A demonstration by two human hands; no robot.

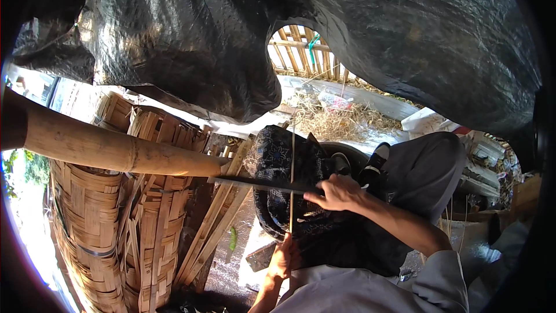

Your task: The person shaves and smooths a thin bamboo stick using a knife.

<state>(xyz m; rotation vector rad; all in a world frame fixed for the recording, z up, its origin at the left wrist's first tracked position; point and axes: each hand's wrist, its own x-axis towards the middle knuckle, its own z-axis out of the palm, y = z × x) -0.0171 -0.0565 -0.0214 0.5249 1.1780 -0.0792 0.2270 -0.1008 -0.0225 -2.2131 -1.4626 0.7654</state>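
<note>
My right hand (pixel 336 193) is closed round the handle of a long dark knife (pixel 260 184). The knife's blade points left and crosses a thin pale bamboo strip (pixel 292 214); whether it presses on the strip or passes just over it I cannot tell. Closer to my body, my left hand (pixel 282 259) grips the lower end of the strip. From there the strip runs away from me over a dark patterned cloth (pixel 273 153) on my lap. My right knee (pixel 431 162), in dark trousers, is bent out to the right.
A thick bamboo pole (pixel 127 153) juts in from the left, ending near the knife tip. Tall woven bamboo baskets (pixel 92 226) and long bamboo slats (pixel 211 232) stand beside it. Black plastic sheeting (pixel 417 35) hangs low ahead. Straw (pixel 330 119) lies beyond, near a bamboo fence (pixel 298 52).
</note>
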